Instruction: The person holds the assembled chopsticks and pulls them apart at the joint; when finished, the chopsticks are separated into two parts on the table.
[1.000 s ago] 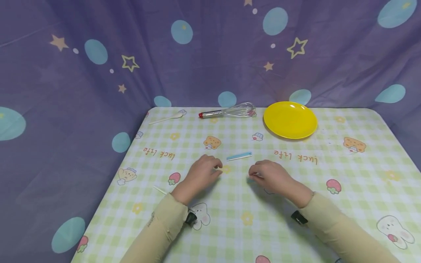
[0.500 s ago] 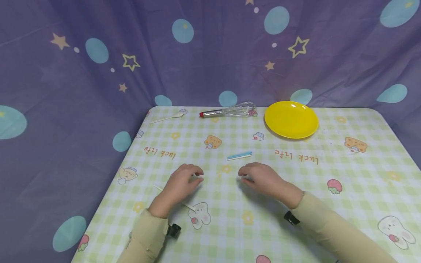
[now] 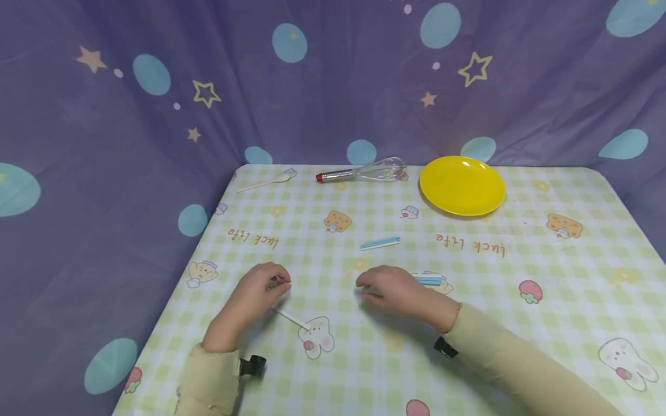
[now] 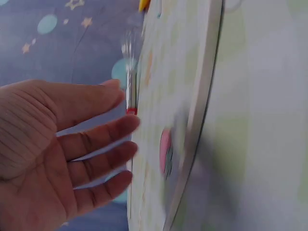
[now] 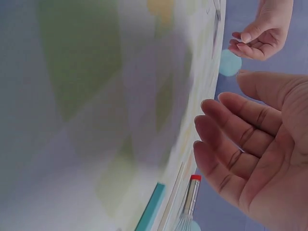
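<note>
In the head view my left hand (image 3: 252,294) hovers over a slim white stick (image 3: 292,319) lying on the patterned tablecloth, and covers its far end. The left wrist view shows loosely bent fingers (image 4: 101,159) with nothing in them, beside the long white stick (image 4: 198,101). My right hand (image 3: 392,289) is near the table's middle, its fingers (image 5: 231,139) relaxed and holding nothing. Partly hidden behind that hand lies a blue and white strip (image 3: 429,281). A similar blue and white pair of slim strips (image 3: 381,242) lies just beyond.
Along the back edge lie a white spoon (image 3: 265,182), a whisk (image 3: 338,175) with a red-ended metal handle, and a yellow plate (image 3: 462,188). A purple curtain (image 3: 333,81) hangs behind the table (image 3: 562,300).
My left hand has moved left and nearer, to above the white stick. My right hand has shifted left and slightly nearer, uncovering a second blue and white strip behind it.
</note>
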Motion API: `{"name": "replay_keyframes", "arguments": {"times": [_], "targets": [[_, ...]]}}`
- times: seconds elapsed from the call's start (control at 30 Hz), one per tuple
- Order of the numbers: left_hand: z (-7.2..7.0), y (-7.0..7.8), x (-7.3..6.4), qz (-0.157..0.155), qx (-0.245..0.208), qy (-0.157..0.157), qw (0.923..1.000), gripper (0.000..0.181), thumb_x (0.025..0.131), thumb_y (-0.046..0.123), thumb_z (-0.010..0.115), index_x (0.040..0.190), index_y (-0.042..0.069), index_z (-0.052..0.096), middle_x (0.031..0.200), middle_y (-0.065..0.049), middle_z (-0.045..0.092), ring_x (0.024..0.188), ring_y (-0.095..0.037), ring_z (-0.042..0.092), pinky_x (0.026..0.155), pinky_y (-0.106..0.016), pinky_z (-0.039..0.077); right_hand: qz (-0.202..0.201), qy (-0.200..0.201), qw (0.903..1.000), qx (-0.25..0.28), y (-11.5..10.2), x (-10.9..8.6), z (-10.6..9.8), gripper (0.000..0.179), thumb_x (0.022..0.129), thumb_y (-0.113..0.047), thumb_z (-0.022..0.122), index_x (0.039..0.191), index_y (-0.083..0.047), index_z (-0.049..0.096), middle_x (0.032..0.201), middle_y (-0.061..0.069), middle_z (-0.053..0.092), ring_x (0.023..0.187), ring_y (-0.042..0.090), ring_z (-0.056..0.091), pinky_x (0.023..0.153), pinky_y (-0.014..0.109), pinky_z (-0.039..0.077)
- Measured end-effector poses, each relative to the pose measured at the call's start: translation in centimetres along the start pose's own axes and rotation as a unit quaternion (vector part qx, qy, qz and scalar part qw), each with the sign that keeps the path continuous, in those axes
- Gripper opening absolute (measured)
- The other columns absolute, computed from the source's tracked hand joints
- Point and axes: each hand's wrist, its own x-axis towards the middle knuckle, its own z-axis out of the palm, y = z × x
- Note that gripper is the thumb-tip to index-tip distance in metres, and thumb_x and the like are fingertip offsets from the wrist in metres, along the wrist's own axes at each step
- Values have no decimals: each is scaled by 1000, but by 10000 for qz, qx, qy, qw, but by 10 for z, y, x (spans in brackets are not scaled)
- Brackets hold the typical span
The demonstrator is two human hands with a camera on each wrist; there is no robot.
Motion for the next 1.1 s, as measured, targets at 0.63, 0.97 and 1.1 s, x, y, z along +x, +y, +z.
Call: {"name": "replay_keyframes", "arguments": {"times": [0.63,0.97,1.1], "targets": [[-12,-32,-23,-667,1099,-558,9901,24,76,0,76,84,18,64,101,-13,52,96,-36,47,81,-51,40,45,-251,9996,153,-7,6,11,16,90,-16,70,105,-10,71,100,0,70,89,14,63,81,35,50],[-6,-28,-20,-349,1512,-362,9872,26,76,0,78,77,20,61,92,-7,50,86,-30,47,69,-48,41,31,-284,9994,210,-6,7,13,17,91,-18,70,107,-11,71,100,-1,69,89,13,62,82,35,49],[-4,-20,-17,-174,1346,-327,9902,24,79,2,77,79,19,60,89,-2,53,84,-27,50,70,-46,41,27,-262,9993,279,-8,8,16,20,91,-19,70,109,-11,70,101,-1,69,89,14,62,83,35,49]]}}
